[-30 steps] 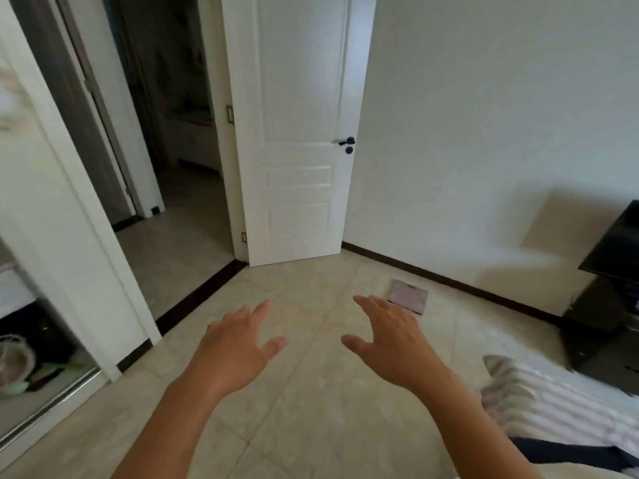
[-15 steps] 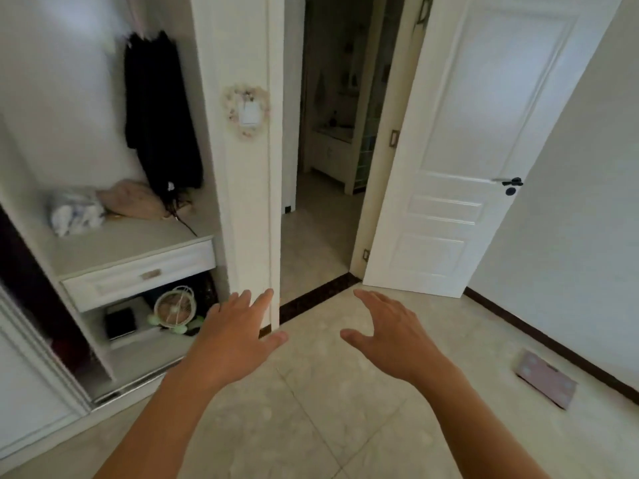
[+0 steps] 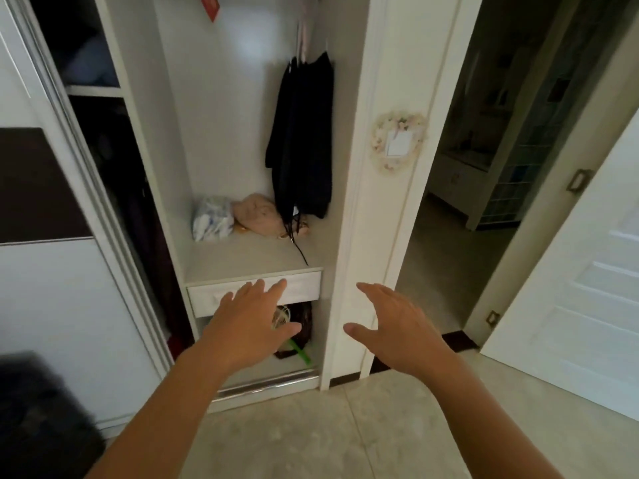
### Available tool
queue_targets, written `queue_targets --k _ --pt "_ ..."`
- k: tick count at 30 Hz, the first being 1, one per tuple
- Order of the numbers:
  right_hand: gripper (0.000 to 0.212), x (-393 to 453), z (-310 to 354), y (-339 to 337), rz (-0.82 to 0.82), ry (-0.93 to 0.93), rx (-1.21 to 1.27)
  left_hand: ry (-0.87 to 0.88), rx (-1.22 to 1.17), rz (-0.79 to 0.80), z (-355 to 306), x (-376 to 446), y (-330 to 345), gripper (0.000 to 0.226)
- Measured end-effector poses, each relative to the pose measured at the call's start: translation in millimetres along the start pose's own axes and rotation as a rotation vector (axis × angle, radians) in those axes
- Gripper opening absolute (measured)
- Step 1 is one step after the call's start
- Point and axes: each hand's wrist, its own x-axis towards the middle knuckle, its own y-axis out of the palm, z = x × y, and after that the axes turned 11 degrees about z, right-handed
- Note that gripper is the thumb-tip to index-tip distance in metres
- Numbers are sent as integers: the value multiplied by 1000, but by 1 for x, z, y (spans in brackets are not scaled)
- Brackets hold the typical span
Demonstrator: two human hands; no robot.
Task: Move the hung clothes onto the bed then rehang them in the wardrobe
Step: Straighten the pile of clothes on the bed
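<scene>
Both hands out front, empty: left hand [image 3: 250, 326] at 7 o'clock, right hand [image 3: 394, 326] at 5, fingers straight and spread. Dark clothes [image 3: 301, 140] hang at 12 inside the open wardrobe [image 3: 221, 133], above its shelf.

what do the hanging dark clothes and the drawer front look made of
Dark clothes: soft matte fabric, apparently, since they hang limp in folds. Drawer front: probably painted or laminated board, white with a faint grain, flat and hard-edged; the exact material isn't clear.
</scene>
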Motion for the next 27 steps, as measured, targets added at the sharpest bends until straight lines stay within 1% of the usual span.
queue_targets --k 4,7,11,15,19,24,27 --pt "69 73 16 -37 -34 -94 -34 -21 51 -84 22 53 -45 77" --pt "65 120 27 -57 -43 -137 -44 -47 57 -89 38 88 -70 79" --pt "66 180 45 -79 -59 -182 -52 -17 49 -144 62 136 -101 77" --pt "66 236 64 -92 -88 -169 -48 56 35 -214 83 180 -133 72" --pt "71 289 84 -103 -123 -161 -56 152 -15 -232 110 228 -165 64" --pt "70 353 114 -133 -196 -107 -53 202 -20 -223 140 290 -218 63" --pt "68 387 127 -161 -271 -81 -72 230 -10 -260 149 326 -255 68"
